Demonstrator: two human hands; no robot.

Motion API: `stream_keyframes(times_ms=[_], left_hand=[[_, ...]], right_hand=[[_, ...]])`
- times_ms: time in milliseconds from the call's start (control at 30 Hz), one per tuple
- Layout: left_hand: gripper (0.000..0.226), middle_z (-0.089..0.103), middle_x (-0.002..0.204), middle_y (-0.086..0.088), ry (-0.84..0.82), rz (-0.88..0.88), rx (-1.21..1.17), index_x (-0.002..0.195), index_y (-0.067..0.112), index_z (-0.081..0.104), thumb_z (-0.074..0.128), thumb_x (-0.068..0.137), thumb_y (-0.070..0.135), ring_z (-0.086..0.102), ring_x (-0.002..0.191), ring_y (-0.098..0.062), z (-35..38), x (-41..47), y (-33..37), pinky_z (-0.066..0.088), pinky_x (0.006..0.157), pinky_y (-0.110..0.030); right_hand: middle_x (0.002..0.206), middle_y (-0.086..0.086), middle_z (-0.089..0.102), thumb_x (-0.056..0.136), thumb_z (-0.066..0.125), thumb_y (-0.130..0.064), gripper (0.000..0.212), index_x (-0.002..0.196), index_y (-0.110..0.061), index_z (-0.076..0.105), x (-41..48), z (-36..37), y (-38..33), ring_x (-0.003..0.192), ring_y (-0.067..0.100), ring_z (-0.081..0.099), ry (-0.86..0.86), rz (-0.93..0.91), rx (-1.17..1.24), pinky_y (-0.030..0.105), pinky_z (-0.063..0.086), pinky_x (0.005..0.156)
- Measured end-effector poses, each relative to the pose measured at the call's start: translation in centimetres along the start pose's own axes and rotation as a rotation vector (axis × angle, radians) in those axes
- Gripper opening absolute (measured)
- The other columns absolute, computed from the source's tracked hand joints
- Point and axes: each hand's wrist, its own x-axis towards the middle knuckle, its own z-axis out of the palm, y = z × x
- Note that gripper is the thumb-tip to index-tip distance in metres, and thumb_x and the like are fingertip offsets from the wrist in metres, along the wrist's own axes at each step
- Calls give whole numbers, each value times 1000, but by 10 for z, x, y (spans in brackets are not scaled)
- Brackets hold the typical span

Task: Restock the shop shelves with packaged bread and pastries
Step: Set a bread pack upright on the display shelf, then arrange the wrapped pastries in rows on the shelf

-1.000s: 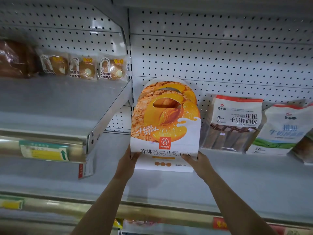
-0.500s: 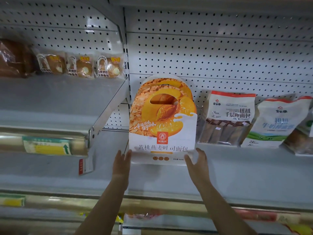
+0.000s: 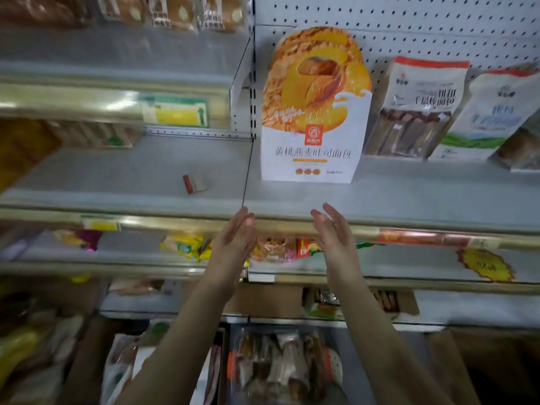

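Observation:
A tall orange-and-white bread box [image 3: 314,112] with a cut-out handle stands upright on the grey shelf [image 3: 409,197], leaning back toward the pegboard. Right of it lean a red-topped pastry bag [image 3: 415,103] and a white-and-green bread bag [image 3: 491,112]. My left hand [image 3: 236,238] and my right hand [image 3: 333,232] hover below the shelf's front edge, palms facing each other, fingers straight, holding nothing. Both are well clear of the box.
Small wrapped buns [image 3: 175,10] line the upper left shelf. A small red-and-grey item [image 3: 194,184] lies on the grey shelf left of the box. Lower shelves hold colourful snack packs [image 3: 187,244]. Packaged pastries [image 3: 280,366] sit in a container at the bottom.
Both hands let go of the bread box and drew back down below the shelf edge. The box stays standing. The view tilted downward, bringing the lower shelves into sight.

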Motion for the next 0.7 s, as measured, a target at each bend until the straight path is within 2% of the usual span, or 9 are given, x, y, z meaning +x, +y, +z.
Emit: stream_keyframes(times_ms=[67, 133, 233, 400, 533, 633, 700], left_hand=[[67, 62, 131, 14, -4, -37, 23, 141, 28, 50, 58, 79, 52, 55, 123, -7, -12, -18, -7, 41, 107, -34], [68, 65, 122, 19, -4, -85, 15, 138, 32, 52, 57, 74, 56, 56, 121, -7, -19, -34, -16, 41, 104, -34], [70, 64, 127, 13, 37, -151, -25, 139, 29, 50, 56, 75, 55, 57, 122, -14, -29, -51, -38, 41, 105, -37], [47, 60, 135, 6, 66, -241, -32, 144, 23, 47, 44, 101, 41, 52, 128, -18, -38, -82, -71, 36, 108, -37], [51, 57, 136, 5, 100, -289, -15, 144, 25, 45, 45, 98, 47, 49, 128, -18, -39, -105, -94, 35, 109, -37], [61, 58, 136, 6, 123, -317, 3, 144, 25, 45, 51, 91, 53, 49, 128, -19, -35, -123, -108, 37, 109, -37], [73, 59, 133, 7, 142, -357, 7, 144, 26, 46, 56, 80, 59, 49, 130, -19, -28, -136, -117, 37, 110, -39]], right_hand=[[131, -9, 61, 90, 65, -46, 32, 121, -40, 60, -19, -2, 12, 125, 9, 55, 5, 35, -17, 39, 41, 111], [133, -7, 60, 93, 66, -42, 27, 119, -42, 59, -35, -6, 24, 127, 11, 54, -11, 72, -32, 38, 42, 110], [135, -7, 60, 90, 66, -48, 28, 117, -45, 60, -57, -11, 42, 128, 13, 53, -29, 150, -99, 39, 41, 109], [130, -6, 62, 94, 60, -45, 18, 111, -43, 61, -83, -20, 75, 119, 10, 57, -37, 238, -191, 25, 48, 87], [135, -5, 60, 96, 59, -42, 21, 117, -41, 59, -97, -35, 99, 128, 16, 52, -77, 303, -243, 41, 40, 110], [139, -2, 57, 97, 57, -41, 36, 132, -32, 55, -105, -51, 109, 131, 17, 50, -109, 360, -257, 45, 36, 113], [140, -2, 57, 97, 58, -40, 33, 129, -33, 57, -112, -64, 112, 131, 17, 50, -112, 394, -248, 47, 37, 113]])
